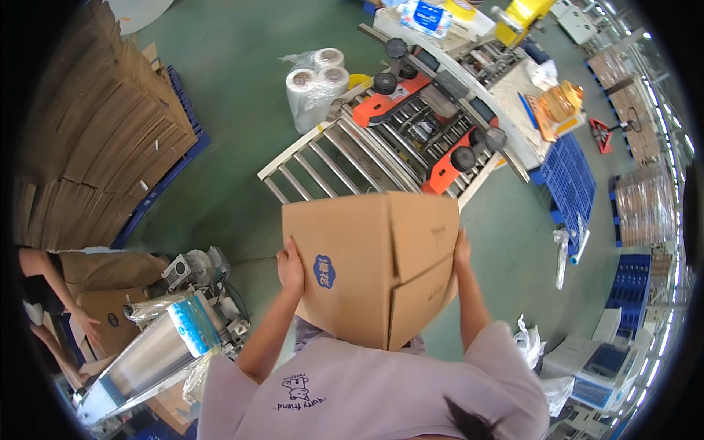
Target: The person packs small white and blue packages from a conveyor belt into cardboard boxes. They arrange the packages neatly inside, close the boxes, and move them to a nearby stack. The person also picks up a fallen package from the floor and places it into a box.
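Note:
A large brown cardboard box [352, 249] is held up in front of my body, tilted, with a blue printed mark on its left face. Its flaps on the right face meet along a seam. My left hand [291, 265] presses against the box's left side, fingers along the edge. On the opposite side my right hand [461, 251] grips the box, its fingers partly hidden. Just beyond the box's far edge lies a roller conveyor [323, 165], leading to a carton-sealing machine with orange side guides [392, 100].
Flattened cartons [110, 125] are stacked on a blue pallet at the left. Wrapped film rolls [315, 84] stand beside the conveyor. At lower left, a co-worker's hand [86, 325] is near another carton [110, 315]. A blue pallet [568, 180] leans right of the machine.

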The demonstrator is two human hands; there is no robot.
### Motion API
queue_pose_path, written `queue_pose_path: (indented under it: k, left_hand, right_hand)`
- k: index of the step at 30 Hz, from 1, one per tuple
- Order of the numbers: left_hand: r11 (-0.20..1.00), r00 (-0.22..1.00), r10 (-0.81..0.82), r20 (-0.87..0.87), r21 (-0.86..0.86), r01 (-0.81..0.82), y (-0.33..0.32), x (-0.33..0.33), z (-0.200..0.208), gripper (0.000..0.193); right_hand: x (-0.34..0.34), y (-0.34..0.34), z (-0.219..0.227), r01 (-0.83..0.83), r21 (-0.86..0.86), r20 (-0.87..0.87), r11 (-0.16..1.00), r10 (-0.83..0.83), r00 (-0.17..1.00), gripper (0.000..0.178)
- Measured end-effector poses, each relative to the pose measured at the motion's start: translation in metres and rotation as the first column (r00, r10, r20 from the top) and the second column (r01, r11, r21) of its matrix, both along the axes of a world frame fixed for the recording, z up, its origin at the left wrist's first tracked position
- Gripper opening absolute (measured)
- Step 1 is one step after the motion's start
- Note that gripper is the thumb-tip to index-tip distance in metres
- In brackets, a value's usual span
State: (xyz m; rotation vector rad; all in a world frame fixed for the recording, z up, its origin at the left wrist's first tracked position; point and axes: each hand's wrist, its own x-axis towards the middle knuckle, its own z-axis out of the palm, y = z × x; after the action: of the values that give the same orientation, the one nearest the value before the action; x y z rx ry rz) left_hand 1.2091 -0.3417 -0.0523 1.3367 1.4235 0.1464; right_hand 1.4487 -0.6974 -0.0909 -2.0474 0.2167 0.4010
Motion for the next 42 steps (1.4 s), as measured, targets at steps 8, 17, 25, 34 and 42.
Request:
queue_pose_path:
  k: [8, 17, 25, 34, 42]
  left_hand:
    - [0.533, 0.653, 0.728, 0.208, -0.771, -0.349, -0.041, 0.065, 0.000, 0.083]
    - [0.929, 0.942, 0.037, 0.334, 0.335, -0.155, -0.041, 0.186, -0.013, 0.078]
    - [0.917, 0.944, -0.122, 0.305, 0.400, -0.011, -0.049, 0.285, -0.022, 0.083]
    - [0.865, 0.795, -0.420, 0.438, -0.074, 0.497, -0.024, 0.150, -0.103, 0.037]
    - [0.986, 0.872, -0.005, -0.489, 0.145, 0.087, -0.086, -0.193, -0.159, 0.022]
  right_hand:
    - [0.212, 0.235, 0.084, -0.464, -0.662, 0.039, 0.588, 0.646, 0.763, 0.070]
    - [0.202, 0.261, 0.058, -0.328, -0.773, 0.449, 0.543, 0.833, 0.322, 0.060]
    - [0.217, 0.234, 0.061, -0.535, -0.781, 0.322, 0.323, 0.942, 0.097, 0.066]
    - [0.163, 0.243, 0.060, -0.530, -0.760, 0.331, 0.375, 0.926, 0.181, 0.073]
    - [0.256, 0.228, 0.065, -0.480, -0.840, 0.328, 0.251, 0.941, -0.081, 0.061]
